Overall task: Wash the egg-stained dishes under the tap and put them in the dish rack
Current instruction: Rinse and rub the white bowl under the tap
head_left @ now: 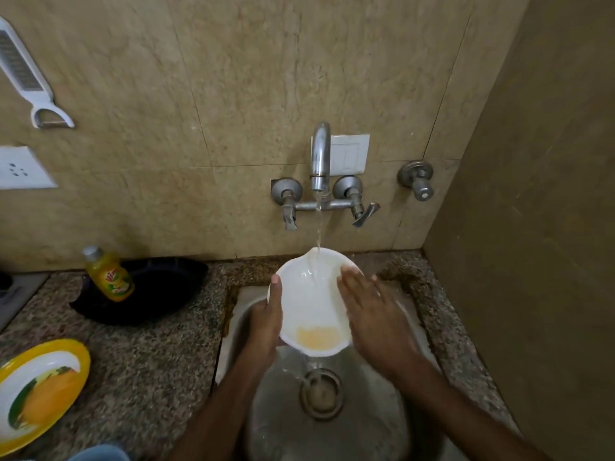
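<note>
From the head camera, a white bowl (pixel 307 304) is held tilted over the steel sink (pixel 332 420), directly under the tap (pixel 320 158). A thin stream of water (pixel 318 227) falls onto its upper inner wall and runs down the inside. The bowl is glossy and mostly clean-looking, but a pale yellow, eggy pool sits at its lowest, near edge, and water spills from that edge toward the drain (pixel 321 392).

The left hand (pixel 266 322) grips the bowl's left rim, thumb lying along the inside and the other fingers hidden beneath it. The right hand (pixel 372 311) is flat and spread, fingers loose and closed on nothing, resting against the bowl's right rim and inner side; motion blur softens it.

On the speckled granite counter (pixel 159 354) to the left stand a yellow dish-soap bottle (pixel 108 274) in front of a dark pan (pixel 159 287), and nearer the camera a yellow-rimmed plate (pixel 40 390) with an orange smear across its white centre.
</note>
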